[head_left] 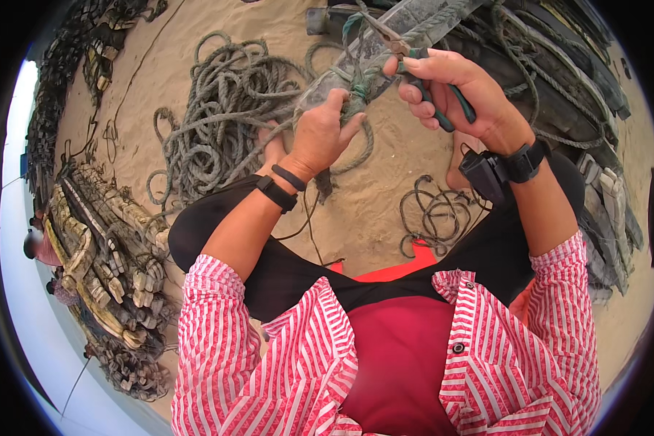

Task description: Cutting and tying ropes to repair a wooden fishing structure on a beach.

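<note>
My right hand is closed around a pair of pliers with dark green handles. Their metal jaws point up and to the left, near a strand of rope. To the left, my closed left hand grips a grey-green rope where it is bound to a long grey plank. Teal cord is wound round the rope just beside my left fingers. Part of the binding is hidden behind that hand. The plank runs diagonally up to the right, beyond both hands.
A big tangled heap of rope lies on the sand at left. Thin dark cord is coiled between my feet. Dark planks with rope are stacked at right. Bundled floats and netting lie far left, with another person beyond.
</note>
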Motion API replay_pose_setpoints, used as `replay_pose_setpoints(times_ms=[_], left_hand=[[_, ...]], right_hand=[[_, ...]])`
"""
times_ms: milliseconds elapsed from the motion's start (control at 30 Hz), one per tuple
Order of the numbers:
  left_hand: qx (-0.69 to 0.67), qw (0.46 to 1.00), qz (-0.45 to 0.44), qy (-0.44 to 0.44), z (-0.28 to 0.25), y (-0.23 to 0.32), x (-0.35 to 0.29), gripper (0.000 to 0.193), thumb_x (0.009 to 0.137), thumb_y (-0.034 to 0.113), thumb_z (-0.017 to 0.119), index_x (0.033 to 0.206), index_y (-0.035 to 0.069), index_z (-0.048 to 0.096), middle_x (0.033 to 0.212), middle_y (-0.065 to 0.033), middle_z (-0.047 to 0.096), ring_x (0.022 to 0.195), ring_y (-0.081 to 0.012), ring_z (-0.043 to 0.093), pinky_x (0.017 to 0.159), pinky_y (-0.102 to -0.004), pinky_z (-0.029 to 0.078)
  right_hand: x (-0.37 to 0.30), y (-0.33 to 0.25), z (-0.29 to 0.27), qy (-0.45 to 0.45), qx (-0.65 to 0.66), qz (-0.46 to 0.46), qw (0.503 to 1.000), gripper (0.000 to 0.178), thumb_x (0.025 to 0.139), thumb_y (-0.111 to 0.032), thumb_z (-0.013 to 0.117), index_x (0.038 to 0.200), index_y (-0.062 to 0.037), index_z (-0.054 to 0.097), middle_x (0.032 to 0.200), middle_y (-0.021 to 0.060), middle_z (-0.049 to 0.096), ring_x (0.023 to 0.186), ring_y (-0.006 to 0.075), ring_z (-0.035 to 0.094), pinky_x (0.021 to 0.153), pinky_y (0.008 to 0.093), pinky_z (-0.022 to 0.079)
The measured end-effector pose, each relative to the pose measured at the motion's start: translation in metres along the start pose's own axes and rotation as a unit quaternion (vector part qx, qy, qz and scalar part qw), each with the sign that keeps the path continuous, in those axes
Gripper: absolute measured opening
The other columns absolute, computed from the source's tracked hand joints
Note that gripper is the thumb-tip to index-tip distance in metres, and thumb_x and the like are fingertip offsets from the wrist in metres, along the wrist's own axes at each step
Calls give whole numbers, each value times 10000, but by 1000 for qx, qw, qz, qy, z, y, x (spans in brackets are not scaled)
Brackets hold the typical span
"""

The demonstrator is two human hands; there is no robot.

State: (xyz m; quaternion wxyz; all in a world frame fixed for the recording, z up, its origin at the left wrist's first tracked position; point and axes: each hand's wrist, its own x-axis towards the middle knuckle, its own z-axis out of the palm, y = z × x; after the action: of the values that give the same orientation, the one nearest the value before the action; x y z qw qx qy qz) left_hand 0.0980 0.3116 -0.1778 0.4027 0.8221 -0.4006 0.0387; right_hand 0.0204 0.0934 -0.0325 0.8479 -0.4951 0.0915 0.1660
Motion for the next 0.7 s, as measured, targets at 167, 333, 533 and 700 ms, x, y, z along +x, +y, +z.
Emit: replay_pose_setpoints(times_ms=[167, 333, 533, 700], left_hand=[[164, 979, 8, -122, 0, 17, -3, 513, 837, 258, 731, 1278, 67, 551, 873, -175, 663, 728, -371, 665, 639, -469, 527], [94, 985, -135, -45, 7, -20, 1, 469, 761, 223, 741, 1140, -21, 610, 767, -209, 680, 716, -336, 693, 632, -428, 542], [-449, 771, -410, -188, -52, -40, 39, 147, 904, 128, 641, 953, -9, 625, 679, -86, 595, 441, -106, 487, 382, -238, 350], [-628, 608, -416, -251, -59, -51, 30, 237, 986, 241, 563, 1007, 8, 598, 676, -90, 603, 400, -87, 447, 379, -226, 341]], right_hand=[[19, 9, -2, 47, -438, -73, 895, 328, 825, -284, 710, 980, 4, 678, 682, 85, 606, 581, 168, 603, 554, 328, 495], [7, 15, 8, 74, -726, -160, 665, 397, 735, -201, 707, 1088, -20, 685, 914, 212, 696, 873, 385, 661, 782, 462, 522], [-6, 10, -17, 158, -773, -87, 608, 398, 722, -116, 659, 1109, -27, 681, 907, 203, 693, 919, 386, 663, 816, 469, 531], [-9, 38, -12, 106, -744, -63, 657, 380, 707, -127, 664, 1073, -29, 690, 875, 208, 686, 893, 397, 665, 781, 479, 535]])
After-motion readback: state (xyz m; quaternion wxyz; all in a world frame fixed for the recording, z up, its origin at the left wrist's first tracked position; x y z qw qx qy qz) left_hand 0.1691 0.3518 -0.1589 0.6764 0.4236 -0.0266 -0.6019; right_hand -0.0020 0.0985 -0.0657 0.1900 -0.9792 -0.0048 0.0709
